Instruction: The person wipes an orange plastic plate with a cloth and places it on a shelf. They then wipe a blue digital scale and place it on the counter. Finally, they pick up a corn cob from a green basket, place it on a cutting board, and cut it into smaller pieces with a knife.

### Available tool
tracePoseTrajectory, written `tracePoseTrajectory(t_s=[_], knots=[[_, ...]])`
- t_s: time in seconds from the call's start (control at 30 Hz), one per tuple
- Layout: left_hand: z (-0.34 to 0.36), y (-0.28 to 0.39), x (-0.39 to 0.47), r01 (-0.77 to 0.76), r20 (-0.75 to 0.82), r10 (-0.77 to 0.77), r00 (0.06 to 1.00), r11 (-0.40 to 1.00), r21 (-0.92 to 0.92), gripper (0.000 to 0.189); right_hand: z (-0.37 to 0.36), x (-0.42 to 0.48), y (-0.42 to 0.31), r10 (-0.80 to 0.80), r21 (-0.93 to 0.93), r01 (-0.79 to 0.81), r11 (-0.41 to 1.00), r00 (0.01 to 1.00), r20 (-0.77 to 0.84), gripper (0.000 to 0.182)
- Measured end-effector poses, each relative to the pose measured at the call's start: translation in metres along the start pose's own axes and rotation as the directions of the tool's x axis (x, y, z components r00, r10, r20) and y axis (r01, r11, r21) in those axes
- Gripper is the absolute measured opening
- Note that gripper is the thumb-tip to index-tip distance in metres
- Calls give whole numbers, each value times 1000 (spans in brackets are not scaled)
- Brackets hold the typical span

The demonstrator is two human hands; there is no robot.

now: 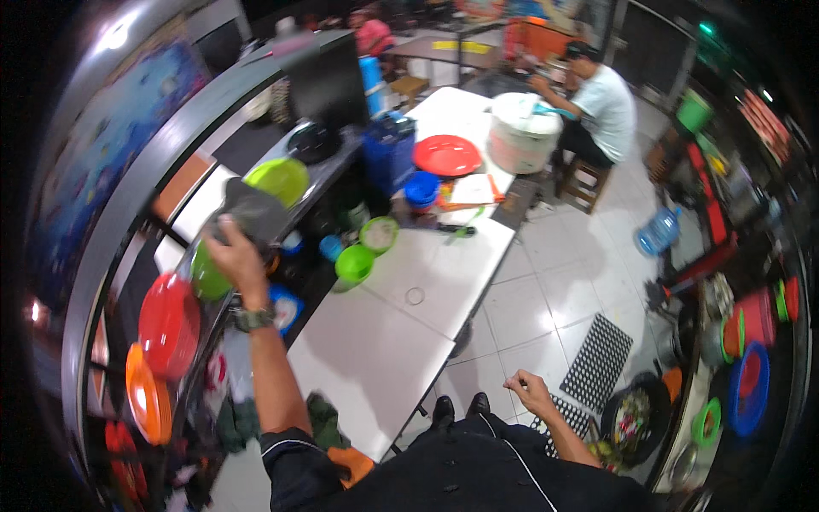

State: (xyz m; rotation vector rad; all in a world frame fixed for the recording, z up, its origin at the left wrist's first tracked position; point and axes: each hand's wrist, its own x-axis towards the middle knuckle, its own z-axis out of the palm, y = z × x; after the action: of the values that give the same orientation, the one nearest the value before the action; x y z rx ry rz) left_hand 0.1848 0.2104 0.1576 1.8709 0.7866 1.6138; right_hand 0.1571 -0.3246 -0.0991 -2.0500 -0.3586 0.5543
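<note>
My left hand (238, 259), with a watch on the wrist, reaches over the counter ledge at the left. Its fingertips meet a blurred dark grey piece (256, 208), perhaps a plate; whether they grip it is unclear. Beside the hand are a green plate (208, 272) and a yellow-green plate (279, 181). Stacks of red plates (169, 326) and orange plates (147, 393) sit closer to me on the same ledge. Low at my other side, my right hand (532, 395) hangs above the floor with its fingers curled, and nothing shows in it.
A white table (384, 345) stretches ahead, holding green bowls (354, 263), a red plate (446, 155) and a large white pot (524, 134). A person (598, 109) sits on a wooden stool (583, 185). Right: a wok with food (633, 419), a floor mat (598, 361), a water bottle (658, 232).
</note>
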Motion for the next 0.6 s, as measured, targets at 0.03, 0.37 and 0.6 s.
tracePoseTrajectory(t_s=[0.03,0.37,0.6], knots=[[14,3,22,-59,8,59,998,996,74,51,-4,-1,3,22,36,-20,999,998,-55,21],[107,-144,44,-548,414,440,797,815,187,42,21,-166,272,703,89,-737,670,591,-397,16],[125,59,-214,-442,306,525,794,845,-302,38,79,-319,279,970,518,-855,-2,-129,-208,37]])
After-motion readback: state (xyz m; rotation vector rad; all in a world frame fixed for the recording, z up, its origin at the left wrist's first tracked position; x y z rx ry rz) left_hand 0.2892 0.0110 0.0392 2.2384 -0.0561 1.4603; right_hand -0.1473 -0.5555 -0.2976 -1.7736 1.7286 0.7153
